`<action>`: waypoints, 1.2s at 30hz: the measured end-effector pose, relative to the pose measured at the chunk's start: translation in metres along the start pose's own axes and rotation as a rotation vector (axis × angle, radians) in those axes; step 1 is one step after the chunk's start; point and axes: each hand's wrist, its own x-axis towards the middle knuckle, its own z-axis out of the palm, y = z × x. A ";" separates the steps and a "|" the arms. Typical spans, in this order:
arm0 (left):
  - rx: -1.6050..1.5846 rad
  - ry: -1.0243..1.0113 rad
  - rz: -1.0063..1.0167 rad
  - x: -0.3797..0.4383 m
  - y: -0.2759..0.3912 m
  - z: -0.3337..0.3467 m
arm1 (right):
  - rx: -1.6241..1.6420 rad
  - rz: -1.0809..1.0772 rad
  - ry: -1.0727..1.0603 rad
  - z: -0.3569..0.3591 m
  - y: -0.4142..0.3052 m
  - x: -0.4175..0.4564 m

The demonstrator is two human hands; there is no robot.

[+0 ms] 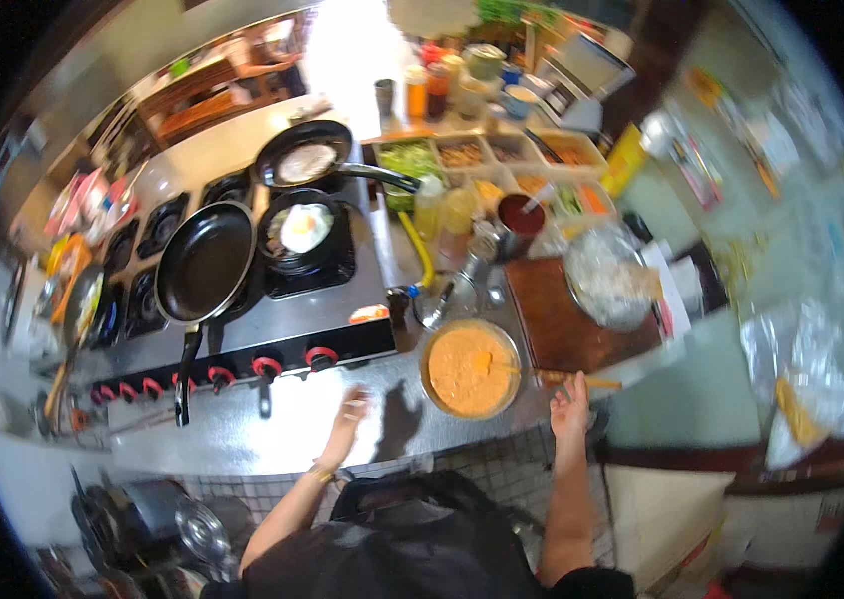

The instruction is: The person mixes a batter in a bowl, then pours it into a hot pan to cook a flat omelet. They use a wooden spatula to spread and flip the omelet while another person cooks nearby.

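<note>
My left hand [349,419], blurred, is over the steel counter in front of the stove, its fingers apart with nothing in them. My right hand [571,404] is just below the wooden handle of a utensil [579,379]; whether its fingers touch the handle is unclear. That utensil's other end rests in a metal bowl of orange mixture [467,374], between my hands. Behind my left hand, a fried egg [305,227] lies in a pan on a burner. A second pan [205,262] looks bare inside, and a third holds something pale and flat [307,162].
The stove [302,322] has red-ringed knobs along its front. Right of the bowl lies a brown board [541,299] with a plastic-covered bowl [605,277] on it. Compartments of chopped food [461,154] and sauce bottles [416,91] stand behind. A person [253,60] is far back left.
</note>
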 end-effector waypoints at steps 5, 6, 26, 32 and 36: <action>-0.615 -0.014 -0.509 0.062 -0.052 0.125 | -0.530 -0.222 -0.495 0.063 0.007 -0.009; -0.623 0.005 -0.548 0.067 -0.054 0.131 | -0.706 -0.429 -0.670 0.071 0.002 -0.023; -0.952 0.296 -0.182 -0.102 0.154 -0.142 | -0.607 -0.586 -1.515 0.270 0.048 -0.231; -0.991 0.447 0.028 -0.101 0.165 -0.200 | -0.853 -0.464 -1.376 0.284 0.081 -0.224; -1.000 0.534 0.173 -0.106 0.169 -0.235 | -0.588 -0.347 -0.759 0.287 0.106 -0.115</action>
